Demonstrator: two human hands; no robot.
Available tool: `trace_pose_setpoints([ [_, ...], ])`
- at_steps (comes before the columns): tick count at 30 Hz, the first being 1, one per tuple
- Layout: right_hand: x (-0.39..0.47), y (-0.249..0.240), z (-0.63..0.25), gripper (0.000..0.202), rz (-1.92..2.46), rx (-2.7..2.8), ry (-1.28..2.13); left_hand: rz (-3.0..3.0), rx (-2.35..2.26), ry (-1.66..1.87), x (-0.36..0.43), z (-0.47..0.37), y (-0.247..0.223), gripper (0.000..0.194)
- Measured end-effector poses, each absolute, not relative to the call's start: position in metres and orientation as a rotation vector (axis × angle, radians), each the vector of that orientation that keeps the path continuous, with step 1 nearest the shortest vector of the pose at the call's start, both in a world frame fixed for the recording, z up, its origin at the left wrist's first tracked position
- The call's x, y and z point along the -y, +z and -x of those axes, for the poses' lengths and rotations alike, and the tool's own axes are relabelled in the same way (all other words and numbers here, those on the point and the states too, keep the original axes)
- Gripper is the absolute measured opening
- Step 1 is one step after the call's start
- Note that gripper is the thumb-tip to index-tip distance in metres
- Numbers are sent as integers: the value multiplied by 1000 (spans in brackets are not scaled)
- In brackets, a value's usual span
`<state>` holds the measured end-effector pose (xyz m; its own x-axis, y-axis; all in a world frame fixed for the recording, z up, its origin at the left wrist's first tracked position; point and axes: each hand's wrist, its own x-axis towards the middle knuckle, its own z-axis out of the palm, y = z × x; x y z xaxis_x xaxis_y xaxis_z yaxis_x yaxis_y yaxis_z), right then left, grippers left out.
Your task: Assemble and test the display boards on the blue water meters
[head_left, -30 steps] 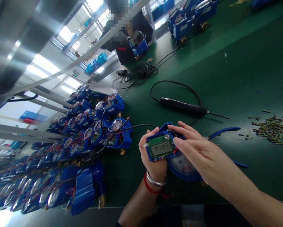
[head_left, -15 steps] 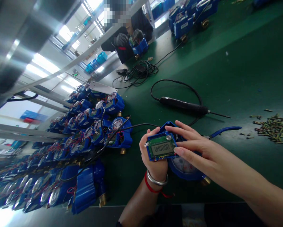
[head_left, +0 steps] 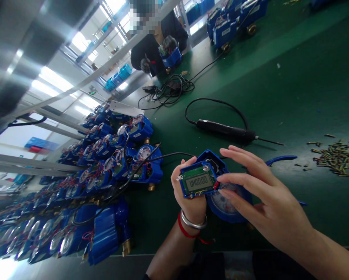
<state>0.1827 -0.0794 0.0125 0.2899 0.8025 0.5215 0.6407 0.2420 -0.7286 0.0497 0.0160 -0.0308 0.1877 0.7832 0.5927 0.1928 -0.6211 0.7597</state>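
My left hand [head_left: 194, 208] is closed around a display module [head_left: 199, 181], a green circuit board in a blue frame. Its grey screen faces up and shows dark characters. My right hand [head_left: 267, 198] has thumb and index finger pinched at a small red part [head_left: 216, 185] on the module's right edge, the other fingers spread. Under both hands lies a blue water meter [head_left: 228, 206] with a round dial, partly covered by my right hand. Its open blue compartment [head_left: 213, 159] shows wires inside.
A black electric screwdriver [head_left: 227, 130] lies beyond my hands; a blue tool handle [head_left: 281, 159] is partly hidden. Brass-coloured screws [head_left: 334, 157] are piled right. Rows of blue meters [head_left: 98, 175] fill the left, crossed by a black cable [head_left: 174, 154]. Across the table, a person's gloved hand [head_left: 145, 65] is near another meter.
My right hand has drawn back to the right and its fingers have lifted, uncovering the red part and the open compartment. The gloved hand across the table has moved down from its meter.
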Motion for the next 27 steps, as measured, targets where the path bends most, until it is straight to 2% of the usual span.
trace_pose_setpoints([
  [13,75,8,-183,10,1477,1399,191,-1959,-879,1428,-17,-48,-31,53],
  [23,79,6,-182,16,1462,1378,181,-1933,-863,1432,-17,-49,-30,54],
  [27,82,7,-181,13,1460,1359,137,-1957,-866,1428,-17,-48,-31,54],
])
